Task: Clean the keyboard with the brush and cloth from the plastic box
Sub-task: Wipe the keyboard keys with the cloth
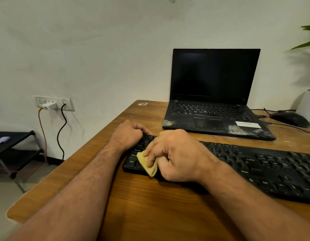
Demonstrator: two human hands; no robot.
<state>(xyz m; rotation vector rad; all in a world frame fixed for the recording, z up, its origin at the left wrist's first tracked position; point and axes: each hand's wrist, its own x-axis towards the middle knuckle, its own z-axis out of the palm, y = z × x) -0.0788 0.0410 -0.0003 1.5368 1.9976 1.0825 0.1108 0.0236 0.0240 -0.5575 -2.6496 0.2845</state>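
A black keyboard (255,167) lies across the wooden table (150,206), running from the middle to the right edge of view. My left hand (128,133) grips the keyboard's far left corner, fingers curled over its edge. My right hand (175,153) holds a folded yellow cloth (148,165) and presses it onto the keys at the keyboard's left end, near the Ctrl and Shift keys. The brush and the plastic box are out of view.
An open black laptop (213,105) with dusty palm rests stands behind the keyboard. A black mouse (290,118) and cables lie at the far right beside a white plant pot (307,105). A wall socket (53,102) with plugged cables and a low black shelf (13,143) are left of the table.
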